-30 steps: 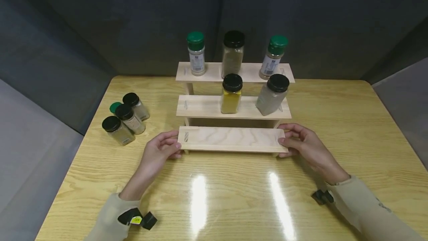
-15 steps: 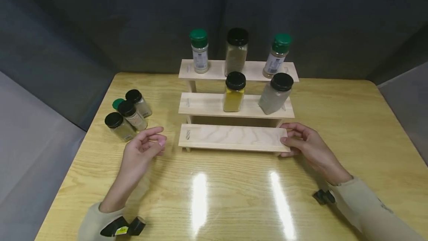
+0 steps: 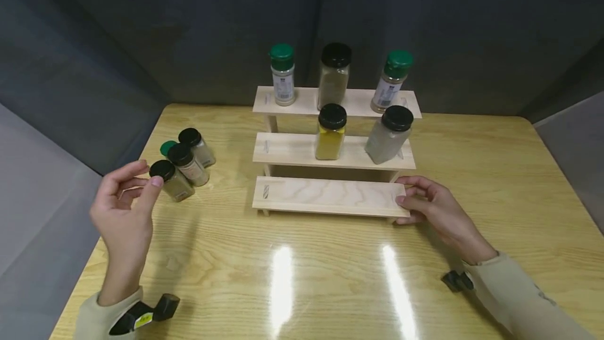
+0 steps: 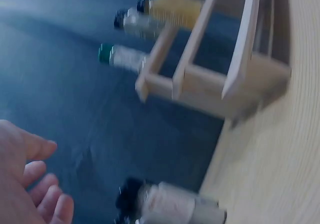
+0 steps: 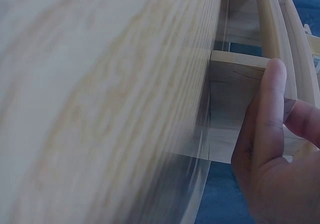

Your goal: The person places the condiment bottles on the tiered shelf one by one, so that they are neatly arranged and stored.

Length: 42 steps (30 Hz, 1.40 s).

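Note:
My left hand [image 3: 123, 214] is raised beside the jars on the left, its thumb and fingers spread apart with nothing between them. Nearest to it is a square spice jar [image 3: 177, 187] with a black lid; the thumb tip overlaps that lid in the head view. In the left wrist view, a gap shows between the fingers [image 4: 47, 191] and the jars. At the rack's right end, my right hand [image 3: 436, 209] pinches the lowest step of a three-tier wooden spice rack [image 3: 325, 197], thumb on top and fingers at the end and below.
Behind the nearest jar stand a labelled black-lidded jar [image 3: 192, 169], another black-lidded one [image 3: 204, 152] and a green-lidded one [image 3: 168, 147]. The rack's top tier bears three jars; its middle tier holds a yellow-filled jar [image 3: 329, 143] and a pale one [image 3: 386, 140]. A dark curtain [image 3: 226, 30] hangs behind the table.
My left hand has let go of the rack's left end and moved left to the cluster of jars. The right hand has kept its grip on the lowest step.

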Each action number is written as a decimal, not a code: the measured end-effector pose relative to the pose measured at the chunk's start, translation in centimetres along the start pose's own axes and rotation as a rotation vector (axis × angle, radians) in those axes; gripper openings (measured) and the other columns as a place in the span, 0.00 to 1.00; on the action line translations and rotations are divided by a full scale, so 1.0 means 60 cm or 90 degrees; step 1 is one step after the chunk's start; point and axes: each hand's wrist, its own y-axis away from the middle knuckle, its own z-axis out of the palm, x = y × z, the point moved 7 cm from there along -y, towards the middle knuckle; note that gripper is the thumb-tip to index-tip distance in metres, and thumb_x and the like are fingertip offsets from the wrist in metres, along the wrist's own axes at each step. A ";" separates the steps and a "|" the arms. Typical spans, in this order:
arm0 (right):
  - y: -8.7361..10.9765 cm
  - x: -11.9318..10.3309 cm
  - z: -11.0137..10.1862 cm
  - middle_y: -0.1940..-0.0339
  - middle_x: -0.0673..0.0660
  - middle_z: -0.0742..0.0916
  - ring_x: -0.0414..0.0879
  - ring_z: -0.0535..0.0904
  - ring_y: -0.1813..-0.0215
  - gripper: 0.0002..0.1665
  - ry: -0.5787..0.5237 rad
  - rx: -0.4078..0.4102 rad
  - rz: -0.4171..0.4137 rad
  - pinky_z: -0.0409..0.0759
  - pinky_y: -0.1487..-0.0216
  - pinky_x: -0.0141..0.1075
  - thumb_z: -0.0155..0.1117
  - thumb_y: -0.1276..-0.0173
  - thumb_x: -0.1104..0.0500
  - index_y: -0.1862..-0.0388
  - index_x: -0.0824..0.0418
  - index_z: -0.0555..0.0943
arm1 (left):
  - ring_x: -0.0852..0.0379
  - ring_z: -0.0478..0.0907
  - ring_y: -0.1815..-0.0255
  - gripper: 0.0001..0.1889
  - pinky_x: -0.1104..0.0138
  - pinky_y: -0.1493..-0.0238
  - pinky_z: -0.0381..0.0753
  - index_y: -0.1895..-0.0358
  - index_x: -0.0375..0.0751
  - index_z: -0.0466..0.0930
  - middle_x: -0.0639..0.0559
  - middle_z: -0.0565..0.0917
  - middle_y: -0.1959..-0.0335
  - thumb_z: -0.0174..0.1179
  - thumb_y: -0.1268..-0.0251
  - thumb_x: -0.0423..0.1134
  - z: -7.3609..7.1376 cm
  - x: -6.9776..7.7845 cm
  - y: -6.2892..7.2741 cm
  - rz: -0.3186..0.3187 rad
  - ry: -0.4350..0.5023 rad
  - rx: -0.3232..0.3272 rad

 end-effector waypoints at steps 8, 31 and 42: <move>0.000 0.003 0.002 0.54 0.59 0.77 0.43 0.82 0.58 0.23 0.007 -0.004 0.013 0.95 0.56 0.48 0.66 0.21 0.74 0.31 0.71 0.73 | 0.60 0.71 0.38 0.32 0.67 0.40 0.76 0.25 0.40 0.76 0.61 0.75 0.35 0.75 0.32 0.30 -0.026 -0.080 -0.007 -0.228 -0.201 -0.035; 0.000 -0.003 0.003 0.52 0.62 0.78 0.46 0.84 0.57 0.25 0.023 0.007 0.019 0.95 0.56 0.47 0.66 0.21 0.72 0.30 0.74 0.71 | 0.65 0.77 0.51 0.31 0.82 0.55 0.80 0.28 0.35 0.79 0.61 0.77 0.42 0.77 0.32 0.32 -0.028 -0.138 -0.024 -0.297 -0.287 -0.066; 0.001 -0.004 0.004 0.54 0.60 0.78 0.45 0.84 0.58 0.25 0.018 0.009 0.018 0.95 0.56 0.47 0.66 0.22 0.74 0.31 0.74 0.71 | 0.64 0.80 0.50 0.27 0.81 0.54 0.83 0.32 0.34 0.81 0.57 0.80 0.47 0.76 0.33 0.28 -0.020 -0.137 -0.026 -0.279 -0.249 -0.074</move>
